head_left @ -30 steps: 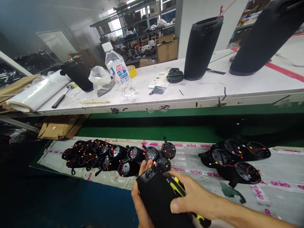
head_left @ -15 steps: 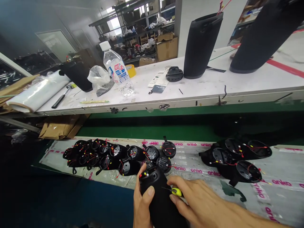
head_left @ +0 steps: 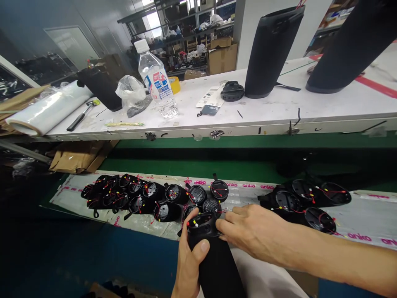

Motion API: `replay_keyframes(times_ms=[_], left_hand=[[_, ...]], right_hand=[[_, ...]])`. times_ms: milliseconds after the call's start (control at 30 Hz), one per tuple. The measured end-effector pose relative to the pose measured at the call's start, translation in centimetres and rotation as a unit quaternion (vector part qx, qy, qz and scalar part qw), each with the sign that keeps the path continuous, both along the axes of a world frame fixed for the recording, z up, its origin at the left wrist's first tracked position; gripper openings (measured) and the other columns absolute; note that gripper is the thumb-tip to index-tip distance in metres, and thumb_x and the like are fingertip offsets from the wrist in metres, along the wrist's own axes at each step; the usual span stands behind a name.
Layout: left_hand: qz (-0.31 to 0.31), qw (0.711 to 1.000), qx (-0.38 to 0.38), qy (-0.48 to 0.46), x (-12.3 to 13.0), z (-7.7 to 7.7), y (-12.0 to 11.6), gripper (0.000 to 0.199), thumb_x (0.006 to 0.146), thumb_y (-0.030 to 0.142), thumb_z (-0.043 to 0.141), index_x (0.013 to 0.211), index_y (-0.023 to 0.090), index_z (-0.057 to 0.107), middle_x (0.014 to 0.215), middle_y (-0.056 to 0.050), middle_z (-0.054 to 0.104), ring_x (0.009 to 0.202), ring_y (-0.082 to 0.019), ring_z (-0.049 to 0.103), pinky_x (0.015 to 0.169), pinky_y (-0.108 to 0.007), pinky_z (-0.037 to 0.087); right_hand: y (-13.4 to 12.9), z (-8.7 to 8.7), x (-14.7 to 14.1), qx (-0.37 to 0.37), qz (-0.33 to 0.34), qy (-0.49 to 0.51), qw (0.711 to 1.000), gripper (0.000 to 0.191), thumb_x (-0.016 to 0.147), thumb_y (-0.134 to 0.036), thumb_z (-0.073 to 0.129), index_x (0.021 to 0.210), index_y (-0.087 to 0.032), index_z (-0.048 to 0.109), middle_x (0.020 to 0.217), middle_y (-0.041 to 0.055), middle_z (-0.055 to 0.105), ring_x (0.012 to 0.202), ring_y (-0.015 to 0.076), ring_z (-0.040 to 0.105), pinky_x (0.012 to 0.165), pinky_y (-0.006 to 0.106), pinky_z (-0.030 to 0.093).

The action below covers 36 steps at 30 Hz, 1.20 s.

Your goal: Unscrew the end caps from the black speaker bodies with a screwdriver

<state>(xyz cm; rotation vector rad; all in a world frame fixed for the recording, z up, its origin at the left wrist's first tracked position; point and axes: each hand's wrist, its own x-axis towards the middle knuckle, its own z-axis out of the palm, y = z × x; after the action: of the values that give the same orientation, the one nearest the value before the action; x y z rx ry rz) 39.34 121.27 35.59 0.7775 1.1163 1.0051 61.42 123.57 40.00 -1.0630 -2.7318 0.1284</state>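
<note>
- Head view: we count two hands on one held case (head_left: pixel 218 269), which is up in front of the board (head_left: pixel 369 211).
- Our left hand (head_left: pixel 189 265) is wrapped firmly round it below its open end, thumb across the front.
- Our right hand (head_left: pixel 254 231) has its fingers bunched at the rim — whether they pinch anything, we cannot tell.
- On the board's right we count four cases (head_left: pixel 287 201); on its left, over a dozen cases (head_left: pixel 166 212), too packed for a sure count.
- On the bench (head_left: pixel 269 111): three cases (head_left: pixel 273 54), one cap (head_left: pixel 232 91), one bottle (head_left: pixel 159 85), one tape roll (head_left: pixel 175 85), one film roll (head_left: pixel 51 107), one bag (head_left: pixel 130 89).
- Inside the held case's open end we see small red and pale plugs (head_left: pixel 195 223).
- All four right-hand cases show red wires at their mouths.
- Bottle: white-capped; its fill we cannot judge.
</note>
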Motion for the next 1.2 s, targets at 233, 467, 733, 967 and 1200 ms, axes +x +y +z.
replay_keyframes(times_ms=[233,467,733,967,1200], left_hand=[[-0.010,1.000,0.004,0.011,0.5,0.9,0.2,0.092,0.067,0.056,0.089,0.146,0.021,0.058,0.132,-0.014,0.077,0.129,-0.042,0.068,0.114,-0.050,0.051],[-0.024,1.000,-0.005,-0.011,0.9,1.6,0.3,0.087,0.069,0.055,0.089,0.145,0.024,0.059,0.132,-0.012,0.077,0.131,-0.040,0.067,0.117,-0.048,0.047],[-0.035,0.999,0.011,0.031,0.5,1.1,0.6,0.091,0.066,0.058,0.090,0.144,0.024,0.059,0.130,-0.012,0.077,0.129,-0.040,0.067,0.116,-0.048,0.048],[-0.069,0.992,0.044,0.098,0.0,0.3,0.6,0.091,0.071,0.058,0.087,0.149,0.023,0.055,0.133,-0.013,0.075,0.126,-0.039,0.069,0.112,-0.047,0.051],[-0.017,0.996,0.015,0.083,0.8,1.8,0.4,0.090,0.065,0.059,0.089,0.143,0.024,0.060,0.127,-0.011,0.078,0.123,-0.039,0.070,0.113,-0.049,0.050]], right_hand=[[0.9,0.7,0.9,0.017,0.044,-0.029,0.999,0.008,0.100,-0.018,0.061,0.099,-0.021,0.054,0.078,-0.0003,0.062,0.060,0.0179,0.053,0.051,0.037,0.018],[1.4,0.7,1.6,0.029,0.057,-0.027,0.998,0.010,0.106,-0.017,0.051,0.097,-0.020,0.054,0.076,0.0009,0.063,0.058,0.0161,0.051,0.052,0.036,0.019],[0.6,1.7,1.5,0.028,0.036,-0.060,0.997,0.018,0.090,-0.007,0.057,0.099,-0.021,0.051,0.076,0.0001,0.062,0.054,0.0159,0.048,0.050,0.038,0.013],[-0.1,1.7,1.5,0.047,0.036,-0.111,0.992,0.017,0.089,-0.008,0.056,0.099,-0.022,0.053,0.074,0.0003,0.059,0.050,0.0177,0.047,0.047,0.041,0.012],[0.5,0.7,1.2,-0.001,0.040,-0.052,0.998,0.004,0.099,-0.015,0.057,0.099,-0.019,0.058,0.075,0.0009,0.063,0.055,0.0175,0.052,0.046,0.039,0.019]])
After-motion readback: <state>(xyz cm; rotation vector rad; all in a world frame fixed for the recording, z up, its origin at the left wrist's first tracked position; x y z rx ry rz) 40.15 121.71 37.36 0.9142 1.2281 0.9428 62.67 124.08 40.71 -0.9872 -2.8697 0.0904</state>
